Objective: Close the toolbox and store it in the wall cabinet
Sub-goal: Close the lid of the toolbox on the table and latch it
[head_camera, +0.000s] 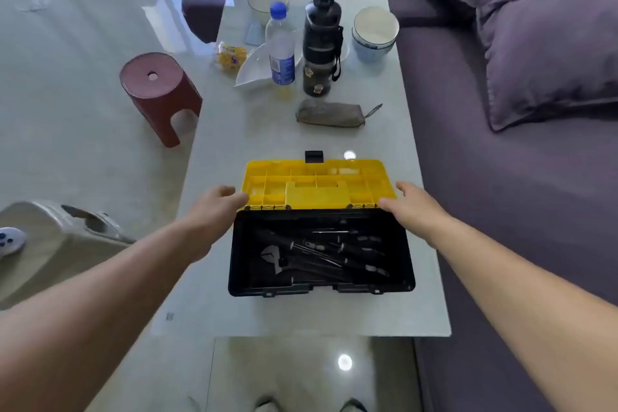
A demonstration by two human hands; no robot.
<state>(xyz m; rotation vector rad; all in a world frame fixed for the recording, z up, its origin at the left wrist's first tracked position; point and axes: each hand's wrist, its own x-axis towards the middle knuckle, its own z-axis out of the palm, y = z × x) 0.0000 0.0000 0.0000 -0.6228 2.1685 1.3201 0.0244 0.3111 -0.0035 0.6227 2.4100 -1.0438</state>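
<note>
An open toolbox sits on the pale table in front of me. Its black base (321, 288) holds a wrench and several dark-handled tools. The yellow lid (317, 182) is swung back away from me, its ribbed inside facing up, a black latch at its far edge. My left hand (215, 209) touches the lid's left near corner by the hinge. My right hand (409, 204) touches the lid's right near corner. Neither hand visibly grips it. No wall cabinet is in view.
Further along the table (240, 130) lie a grey pouch (331, 114), a black flask (321, 43), a water bottle (280, 43), bowls (374, 32) and a white dish. A red stool (159, 94) stands left on the floor. A purple sofa (518, 177) runs along the right.
</note>
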